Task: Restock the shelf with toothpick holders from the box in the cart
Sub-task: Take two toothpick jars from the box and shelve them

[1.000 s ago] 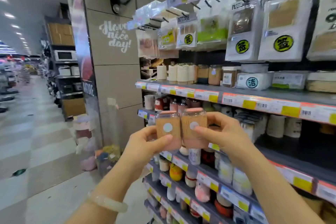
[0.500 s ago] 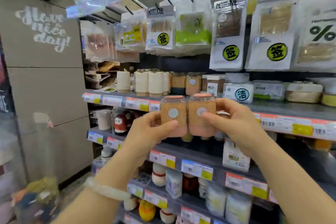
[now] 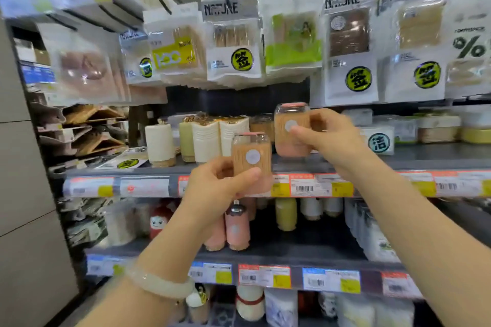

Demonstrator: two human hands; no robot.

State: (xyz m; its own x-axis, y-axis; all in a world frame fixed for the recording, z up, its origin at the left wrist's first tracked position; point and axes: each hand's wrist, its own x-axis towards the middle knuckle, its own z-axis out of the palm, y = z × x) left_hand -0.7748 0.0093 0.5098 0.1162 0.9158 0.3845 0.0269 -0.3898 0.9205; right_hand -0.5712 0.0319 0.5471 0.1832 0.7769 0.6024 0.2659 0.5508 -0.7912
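Each hand holds one clear toothpick holder with a pink cap and base and a round white sticker. My left hand [image 3: 216, 191] grips one toothpick holder [image 3: 251, 159] in front of the shelf's price rail. My right hand [image 3: 328, 138] pinches the other toothpick holder [image 3: 291, 129] higher up, over the grey shelf [image 3: 425, 156], just in front of similar holders [image 3: 261, 125] standing at the back. The box and cart are out of view.
Cream and green ribbed holders [image 3: 206, 141] stand left of the spot on the shelf. Boxed goods [image 3: 378, 142] sit to the right. Hanging toothpick packs [image 3: 233, 42] crowd the space above. Pink holders [image 3: 236, 228] fill the shelf below. A grey pillar [image 3: 24, 167] stands at left.
The view has closed in on the shelf. The two holders, held side by side before, have separated: my right hand rose and reached toward the shelf, while my left stayed lower.
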